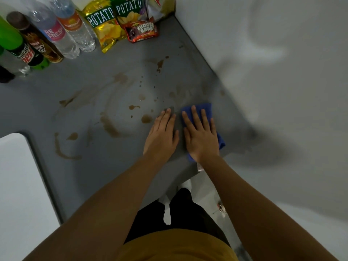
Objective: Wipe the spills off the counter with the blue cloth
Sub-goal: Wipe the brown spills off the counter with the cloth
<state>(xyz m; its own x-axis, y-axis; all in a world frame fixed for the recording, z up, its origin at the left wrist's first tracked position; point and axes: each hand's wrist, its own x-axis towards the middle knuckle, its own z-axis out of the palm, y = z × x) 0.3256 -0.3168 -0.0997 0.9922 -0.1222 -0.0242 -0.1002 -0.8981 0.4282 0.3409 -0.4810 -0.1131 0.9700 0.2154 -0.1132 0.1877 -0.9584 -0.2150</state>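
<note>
A folded blue cloth (206, 110) lies on the grey counter (94, 87) near its right front edge. My right hand (200, 135) presses flat on top of the cloth, fingers spread. My left hand (162, 134) rests flat on the bare counter just left of the cloth, holding nothing. Brown spills (146, 118) are scattered over the counter: blotches and drops beside my left fingers, streaks (110, 126) farther left, a curved smear (60, 149) near the front left and spots (160, 64) toward the back.
Several drink bottles (56, 32) stand along the back left edge. Potato chip bags (105, 21) and a fudge bar pack (142, 31) lean at the back. A white wall (263, 53) borders the counter's right side. A white surface (17, 176) lies at the front left.
</note>
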